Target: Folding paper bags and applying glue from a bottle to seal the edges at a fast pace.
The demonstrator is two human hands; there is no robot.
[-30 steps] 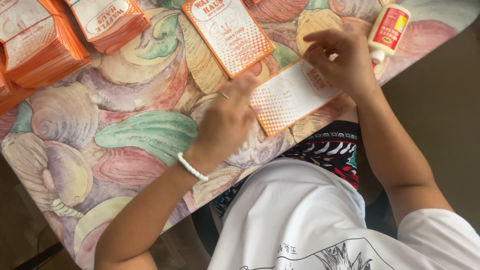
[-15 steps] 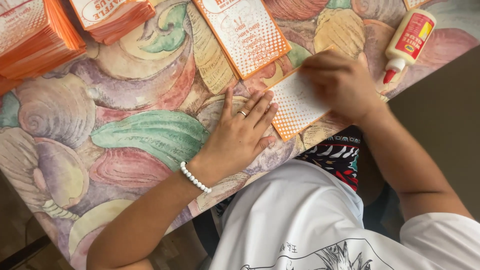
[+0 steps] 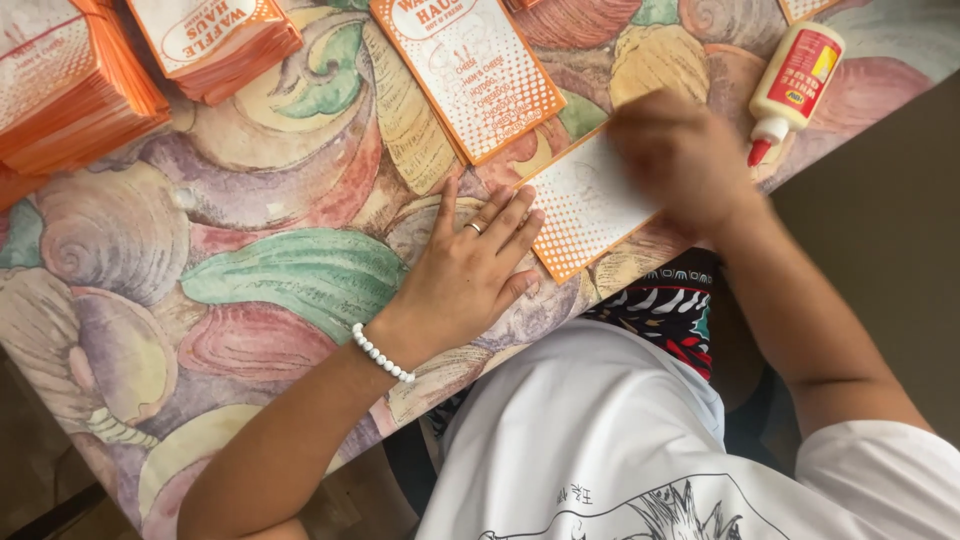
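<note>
A view from above of a person seated at a table (image 3: 270, 290) covered in a pastel shell-patterned cloth. The left hand (image 3: 470, 270) lies flat and open, palm down, fingers spread, with its fingertips touching the left edge of a white and orange paper bag (image 3: 585, 205). It grips nothing. A ring sits on one finger and a white bead bracelet (image 3: 381, 352) circles the wrist. The bag lies flat near the table's near edge, tilted at an angle. The right hand (image 3: 680, 160) rests on the bag's right end; it is blurred, so how far it is open cannot be told. Just beyond lies a second bag (image 3: 468, 72), printed side up. A white glue bottle (image 3: 793, 88) with a red tip lies to the right of the hand. Stacks of orange bags (image 3: 70, 90) sit at the far left.
</note>
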